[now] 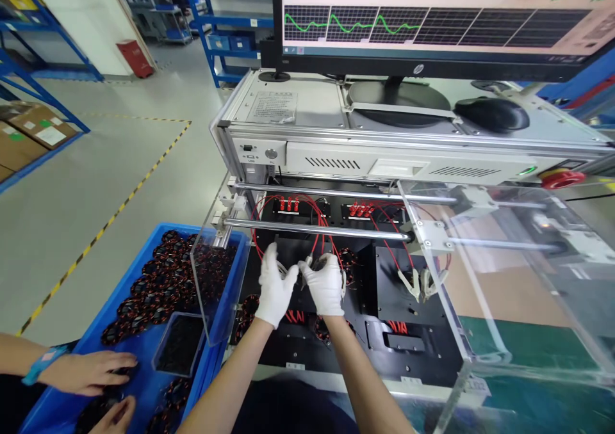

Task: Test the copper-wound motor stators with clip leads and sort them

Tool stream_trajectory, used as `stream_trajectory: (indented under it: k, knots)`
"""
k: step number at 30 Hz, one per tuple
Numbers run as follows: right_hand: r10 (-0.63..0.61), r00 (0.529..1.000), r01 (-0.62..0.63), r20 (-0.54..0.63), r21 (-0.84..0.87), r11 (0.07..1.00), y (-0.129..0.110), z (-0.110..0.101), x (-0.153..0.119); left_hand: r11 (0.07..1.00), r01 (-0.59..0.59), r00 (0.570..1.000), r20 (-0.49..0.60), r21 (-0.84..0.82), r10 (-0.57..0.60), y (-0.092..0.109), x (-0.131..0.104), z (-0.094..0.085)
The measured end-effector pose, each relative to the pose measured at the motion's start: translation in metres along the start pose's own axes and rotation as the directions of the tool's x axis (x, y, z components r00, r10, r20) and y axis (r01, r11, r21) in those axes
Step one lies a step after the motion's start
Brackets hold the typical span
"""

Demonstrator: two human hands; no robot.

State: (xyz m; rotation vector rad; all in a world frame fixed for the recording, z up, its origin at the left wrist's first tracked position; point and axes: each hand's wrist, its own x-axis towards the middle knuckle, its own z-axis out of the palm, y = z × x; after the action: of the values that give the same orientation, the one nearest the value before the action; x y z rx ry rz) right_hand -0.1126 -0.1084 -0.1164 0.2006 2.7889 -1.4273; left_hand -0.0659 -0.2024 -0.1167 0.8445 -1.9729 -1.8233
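My left hand (277,288), in a white glove, is closed over the black fixture plate (298,344), its thumb and fingers bent together; a pale piece shows between them, too covered to name. My right hand (325,285), gloved too, pinches a pale test clip (309,261) on a red wire, thumb tip close to the left thumb. Another pale clip hangs at the right hand's outer side. A ring-shaped copper-wound coil (348,266) lies just beyond the right hand. One more wound coil (250,307) sits left of my left hand, and another is partly under my right wrist.
Metal rails (317,228) and a clear cover (519,280) frame the station. Clips (417,287) rest on the right fixture. A blue tray (158,235) holds many coils; a co-worker's hands (91,371) are in it. A monitor (423,63) and red stop button (562,178) stand behind.
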Motion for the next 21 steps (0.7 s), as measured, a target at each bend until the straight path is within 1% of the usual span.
stream_trajectory:
  k: [1,2,3,4,5,6,7,8,9,10,11,12,13,14,15,17,19,21]
  knots:
    - [-0.039,0.999,0.039,0.021,-0.006,0.999,0.0,0.0,-0.002,1.0,0.025,0.993,0.119,0.018,-0.027,0.006,0.001,0.004]
    - [-0.077,0.996,0.077,0.05,0.002,0.997,0.001,-0.001,-0.004,0.996,0.093,0.969,0.229,0.001,-0.091,0.012,0.002,0.007]
    - [-0.112,0.99,0.111,0.08,0.013,0.994,0.003,-0.003,-0.005,0.986,0.163,0.941,0.304,-0.026,-0.147,0.016,0.004,0.011]
    - [-0.137,0.986,0.136,0.096,0.013,0.991,0.008,-0.006,-0.006,0.977,0.207,0.924,0.34,-0.051,-0.177,0.019,0.007,0.014]
    - [-0.141,0.986,0.143,0.089,-0.014,0.99,0.014,-0.009,-0.005,0.973,0.22,0.92,0.346,-0.074,-0.182,0.02,0.009,0.015]
    - [-0.126,0.99,0.131,0.07,-0.078,0.988,0.022,-0.013,-0.003,0.972,0.216,0.924,0.341,-0.094,-0.172,0.021,0.01,0.016]
    - [-0.092,0.994,0.1,0.05,-0.179,0.979,0.031,-0.017,-0.001,0.97,0.216,0.928,0.331,-0.111,-0.169,0.021,0.011,0.015]
    - [-0.048,0.998,0.056,0.034,-0.304,0.951,0.041,-0.02,0.002,0.966,0.227,0.931,0.319,-0.128,-0.176,0.021,0.011,0.014]
    - [-0.008,1.0,0.02,0.03,-0.433,0.901,0.051,-0.022,0.005,0.96,0.243,0.932,0.307,-0.142,-0.191,0.021,0.011,0.012]
    - [0.016,0.999,0.011,0.045,-0.544,0.839,0.06,-0.024,0.008,0.952,0.263,0.932,0.298,-0.156,-0.208,0.021,0.01,0.01]
    - [0.025,0.997,0.029,0.078,-0.625,0.78,0.068,-0.024,0.011,0.944,0.28,0.929,0.297,-0.172,-0.221,0.022,0.009,0.008]
    - [0.013,0.993,0.068,0.115,-0.67,0.74,0.073,-0.024,0.014,0.938,0.293,0.925,0.303,-0.184,-0.229,0.023,0.009,0.006]
    - [-0.019,0.99,0.112,0.142,-0.684,0.72,0.076,-0.025,0.016,0.934,0.303,0.922,0.309,-0.192,-0.236,0.025,0.008,0.005]
    - [-0.059,0.987,0.147,0.152,-0.676,0.722,0.077,-0.026,0.018,0.93,0.312,0.919,0.311,-0.194,-0.243,0.026,0.008,0.005]
    - [-0.091,0.985,0.165,0.146,-0.648,0.743,0.075,-0.028,0.02,0.927,0.32,0.918,0.306,-0.197,-0.252,0.026,0.008,0.004]
    - [-0.109,0.987,0.156,0.119,-0.529,0.834,0.064,-0.033,0.022,0.92,0.332,0.919,0.29,-0.209,-0.266,0.026,0.008,0.004]
    - [-0.055,0.989,0.098,0.135,-0.337,0.936,0.048,-0.038,0.023,0.912,0.34,0.922,0.274,-0.23,-0.275,0.023,0.01,0.005]
    - [0.022,0.982,-0.007,0.185,-0.083,0.997,0.033,-0.039,0.023,0.908,0.342,0.922,0.271,-0.242,-0.275,0.02,0.011,0.005]
